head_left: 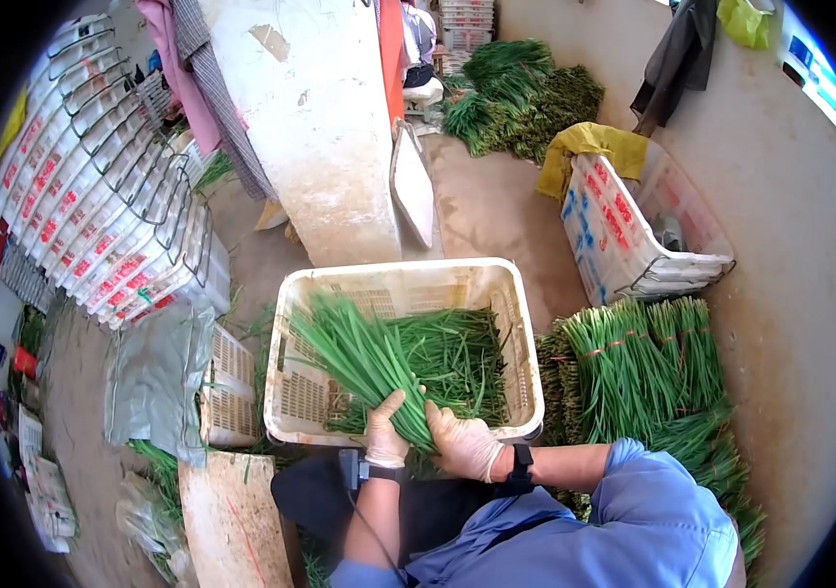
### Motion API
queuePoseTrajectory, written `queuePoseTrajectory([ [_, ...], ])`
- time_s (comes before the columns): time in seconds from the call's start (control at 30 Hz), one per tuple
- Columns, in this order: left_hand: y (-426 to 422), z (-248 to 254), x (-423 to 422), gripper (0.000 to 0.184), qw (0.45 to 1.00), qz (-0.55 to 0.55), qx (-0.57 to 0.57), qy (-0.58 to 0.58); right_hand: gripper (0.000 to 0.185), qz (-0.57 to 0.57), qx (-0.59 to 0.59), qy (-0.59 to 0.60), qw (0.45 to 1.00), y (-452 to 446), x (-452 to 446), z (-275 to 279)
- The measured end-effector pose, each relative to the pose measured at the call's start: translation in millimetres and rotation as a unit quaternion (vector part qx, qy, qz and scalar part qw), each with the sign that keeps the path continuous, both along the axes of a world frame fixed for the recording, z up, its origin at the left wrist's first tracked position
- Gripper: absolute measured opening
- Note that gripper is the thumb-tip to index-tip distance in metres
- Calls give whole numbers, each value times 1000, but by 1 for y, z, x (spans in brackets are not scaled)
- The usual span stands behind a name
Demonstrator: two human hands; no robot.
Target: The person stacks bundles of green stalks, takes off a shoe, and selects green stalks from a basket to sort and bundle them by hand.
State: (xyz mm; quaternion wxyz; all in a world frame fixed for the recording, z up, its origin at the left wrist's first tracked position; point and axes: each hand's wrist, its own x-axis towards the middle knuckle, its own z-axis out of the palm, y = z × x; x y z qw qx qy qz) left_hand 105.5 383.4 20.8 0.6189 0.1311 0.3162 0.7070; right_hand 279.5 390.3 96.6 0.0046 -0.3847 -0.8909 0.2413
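Note:
A loose bunch of garlic chives [351,353] slants over the near edge of a white plastic crate [521,367], leaf tips pointing away and to the left. My left hand [386,432], in a thin pale glove, is closed around the left side of its lower part. Close beside it, my right hand [464,445], gloved the same way, grips the bunch from the right. The lower end is partly hidden by my hands. Loose chive leaves [462,358] cover the bottom of the crate below.
Banded chive bundles [633,367] are piled to my right, in front of a white bin [604,230] with a yellow cloth. Tall stacked crates [95,206] stand at left. A worn board [232,519] lies by my left side. More greens [525,98] are heaped behind a white pillar [310,127].

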Motion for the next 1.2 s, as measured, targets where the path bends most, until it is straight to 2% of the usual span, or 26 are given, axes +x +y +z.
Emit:
queuePoseTrajectory([
  [0.1,-2,6,-15,52,999,17,-13,-36,108,30,-47,37,998,6,-4,42],
  [0.17,-9,43,-16,59,998,44,2,-44,113,86,-44,116,989,17,-1,45],
  [0.2,-10,36,-26,65,996,11,45,-73,115,116,-46,155,980,23,2,45],
  [0.23,-13,48,-26,65,995,29,49,-76,115,159,-40,238,957,33,3,52],
  [0.27,-17,58,-28,66,994,55,46,-78,105,157,-104,251,950,44,8,60],
  [0.3,-20,54,-33,67,992,54,77,-89,93,153,-6,293,944,54,11,64],
  [0.33,-22,49,-40,67,988,50,111,-96,81,85,5,310,947,58,16,74],
  [0.37,-23,50,-44,68,983,66,132,-105,58,10,-12,344,939,63,21,71],
  [0.4,-27,50,-48,68,978,79,153,-114,37,-65,-95,317,941,69,26,74],
  [0.43,-28,46,-54,69,972,70,187,-123,36,-94,-242,264,929,83,37,62],
  [0.47,-29,47,-58,72,970,73,199,-118,50,-41,-347,220,911,93,48,48],
  [0.53,-30,44,-62,74,966,84,208,-130,66,47,-472,52,879,89,51,38],
  [0.57,-31,43,-64,75,965,83,214,-126,75,107,-522,42,845,83,49,18],
  [0.63,-33,46,-64,77,964,82,225,-117,76,169,-573,71,799,76,40,-34],
  [0.7,-36,42,-66,79,964,79,227,-112,80,215,-590,151,764,63,18,-41],
  [0.73,-37,40,-66,81,965,76,227,-109,82,159,-625,134,752,61,5,-34],
  [0.8,-40,38,-66,83,966,70,227,-106,88,114,-633,197,740,62,-18,-50],
  [0.83,-41,39,-64,83,965,64,231,-109,94,57,-719,256,643,57,-34,-62],
  [0.87,-42,40,-62,84,964,57,236,-111,96,5,-757,259,599,62,-45,-71],
  [0.93,-43,41,-59,85,963,46,238,-121,79,-29,-806,285,518,64,-73,-65],
  [1.03,-47,46,-54,86,968,59,228,-88,58,52,-867,394,301,72,-119,-72],
  [1.07,-48,39,-57,88,969,53,225,-89,40,35,-819,386,423,84,-123,-69],
  [1.13,-54,45,-57,90,970,54,224,-80,31,-1,-789,399,467,96,-131,-35],
  [1.17,-57,43,-60,93,968,50,227,-90,31,-173,-776,461,395,100,-156,-37],
  [1.2,-59,46,-61,94,970,66,218,-91,33,-138,-751,484,428,110,-159,-29],
])
